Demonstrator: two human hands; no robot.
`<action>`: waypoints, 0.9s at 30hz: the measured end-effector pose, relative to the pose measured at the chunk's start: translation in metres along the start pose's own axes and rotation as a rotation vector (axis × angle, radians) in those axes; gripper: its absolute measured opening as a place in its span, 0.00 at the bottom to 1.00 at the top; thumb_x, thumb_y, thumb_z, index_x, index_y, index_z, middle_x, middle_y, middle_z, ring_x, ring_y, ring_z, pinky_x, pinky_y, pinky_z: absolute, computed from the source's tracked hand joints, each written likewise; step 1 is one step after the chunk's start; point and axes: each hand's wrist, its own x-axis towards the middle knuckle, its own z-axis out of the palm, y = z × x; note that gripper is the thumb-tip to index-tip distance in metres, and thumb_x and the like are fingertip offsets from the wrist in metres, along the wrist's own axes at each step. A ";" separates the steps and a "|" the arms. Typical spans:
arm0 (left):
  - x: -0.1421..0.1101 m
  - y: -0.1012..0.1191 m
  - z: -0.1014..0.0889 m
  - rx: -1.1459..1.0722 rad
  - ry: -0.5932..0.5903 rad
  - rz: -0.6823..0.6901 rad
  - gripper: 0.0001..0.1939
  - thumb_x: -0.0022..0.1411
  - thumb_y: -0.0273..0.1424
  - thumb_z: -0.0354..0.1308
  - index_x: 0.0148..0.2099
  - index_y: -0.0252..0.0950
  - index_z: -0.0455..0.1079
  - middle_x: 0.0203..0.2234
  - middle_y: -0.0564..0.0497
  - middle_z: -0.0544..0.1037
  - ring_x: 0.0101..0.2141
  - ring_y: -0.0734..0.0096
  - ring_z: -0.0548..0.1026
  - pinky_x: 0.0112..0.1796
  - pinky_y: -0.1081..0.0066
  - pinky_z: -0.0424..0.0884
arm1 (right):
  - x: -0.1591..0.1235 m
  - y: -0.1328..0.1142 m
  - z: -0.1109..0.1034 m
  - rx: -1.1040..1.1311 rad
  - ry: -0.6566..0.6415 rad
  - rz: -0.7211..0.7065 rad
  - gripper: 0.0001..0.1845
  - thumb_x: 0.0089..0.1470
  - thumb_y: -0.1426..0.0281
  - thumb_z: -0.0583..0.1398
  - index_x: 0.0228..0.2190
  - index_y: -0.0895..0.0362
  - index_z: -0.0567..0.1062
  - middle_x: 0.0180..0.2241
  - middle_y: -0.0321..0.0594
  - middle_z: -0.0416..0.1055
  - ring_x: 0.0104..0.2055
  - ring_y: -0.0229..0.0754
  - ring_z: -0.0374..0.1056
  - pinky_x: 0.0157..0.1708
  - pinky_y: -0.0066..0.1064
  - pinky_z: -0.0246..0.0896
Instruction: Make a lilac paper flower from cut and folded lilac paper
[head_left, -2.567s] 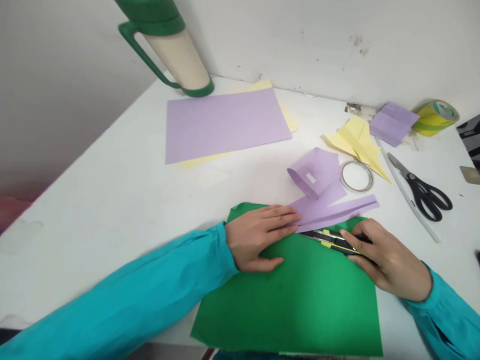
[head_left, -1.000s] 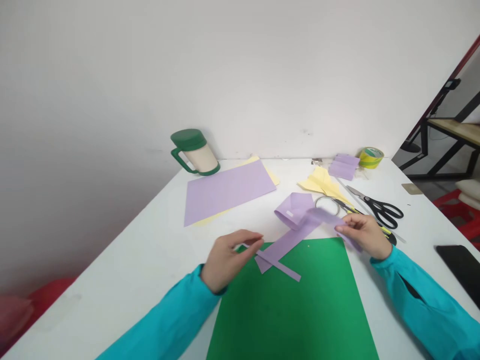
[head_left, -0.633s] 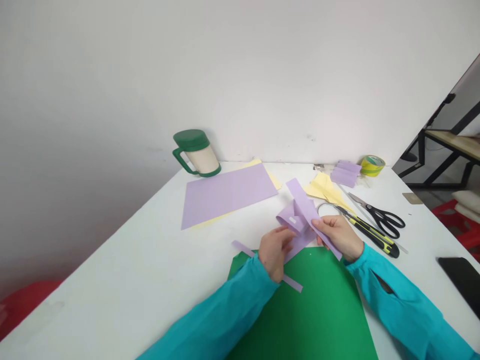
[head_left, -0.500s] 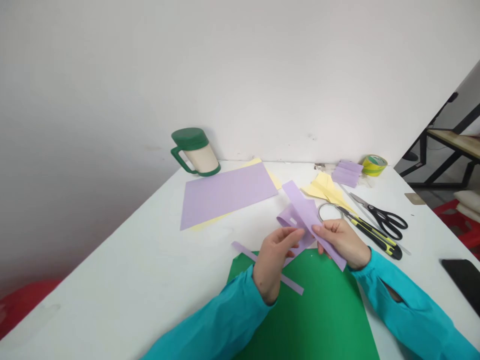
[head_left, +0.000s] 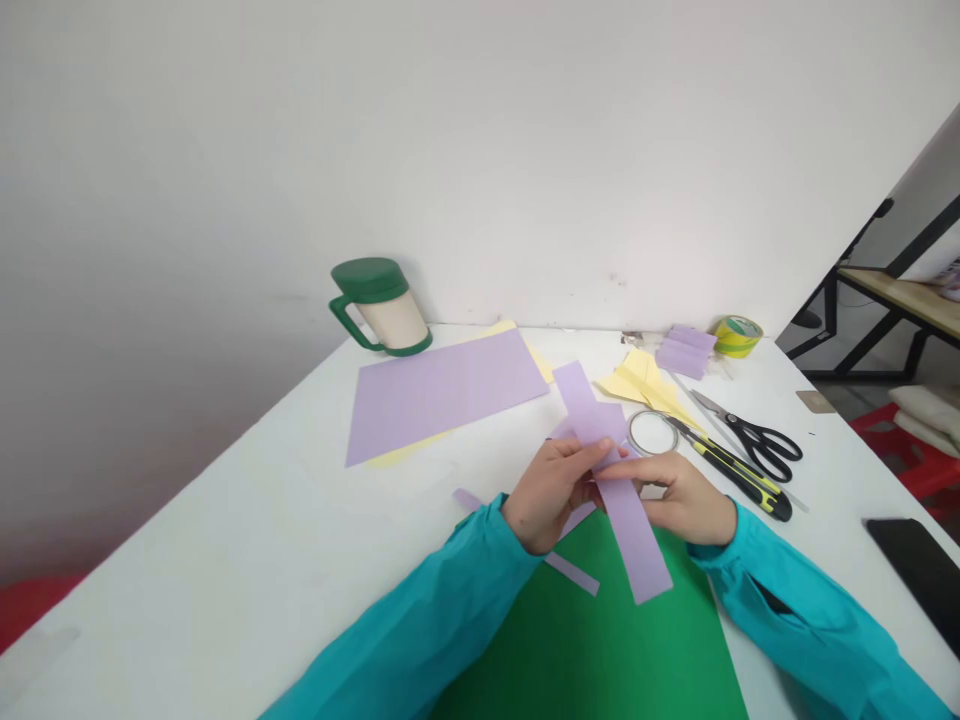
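Observation:
Both hands hold a long lilac paper strip (head_left: 630, 520) above the table, slanting from upper left to lower right. My left hand (head_left: 551, 490) pinches it near its middle. From the other side, my right hand (head_left: 679, 495) grips the same strip with closed fingers. Under the hands lies a green sheet (head_left: 600, 640) on the white table (head_left: 225, 540). A thin lilac offcut (head_left: 571, 573) rests across the green sheet's upper edge. A looped lilac piece is mostly hidden behind the hands.
A green-lidded jug (head_left: 379, 308) stands at the back. A large lilac sheet (head_left: 442, 390) lies over a yellow one. To the right are a tape roll (head_left: 651, 432), a utility knife (head_left: 731, 470), scissors (head_left: 750, 435), folded yellow paper (head_left: 641, 380), yellow-green tape (head_left: 736, 335) and a phone (head_left: 919, 575).
The knife has been put down beside the tape roll. Both hands picked up the lilac strip and turned it, so its lower end now hangs over the green sheet.

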 end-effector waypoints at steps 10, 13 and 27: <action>0.004 0.015 -0.012 0.122 0.164 0.173 0.17 0.46 0.41 0.66 0.28 0.30 0.75 0.16 0.50 0.73 0.17 0.75 0.66 0.19 0.74 0.59 | 0.001 -0.024 0.026 0.368 0.060 0.291 0.24 0.51 0.49 0.58 0.23 0.58 0.71 0.20 0.40 0.74 0.23 0.37 0.70 0.21 0.26 0.60; 0.008 0.028 -0.024 0.093 0.260 0.244 0.16 0.45 0.40 0.66 0.26 0.29 0.75 0.16 0.50 0.72 0.17 0.74 0.66 0.18 0.73 0.58 | -0.012 -0.045 0.017 0.374 0.008 0.338 0.25 0.52 0.48 0.57 0.21 0.58 0.72 0.20 0.42 0.75 0.22 0.38 0.70 0.21 0.27 0.61; 0.000 0.013 -0.007 -0.090 0.258 0.143 0.17 0.46 0.42 0.67 0.26 0.31 0.71 0.17 0.54 0.67 0.19 0.78 0.64 0.18 0.75 0.61 | 0.011 -0.015 0.015 0.291 0.360 0.324 0.33 0.46 0.54 0.63 0.48 0.55 0.59 0.18 0.25 0.62 0.16 0.33 0.59 0.14 0.24 0.51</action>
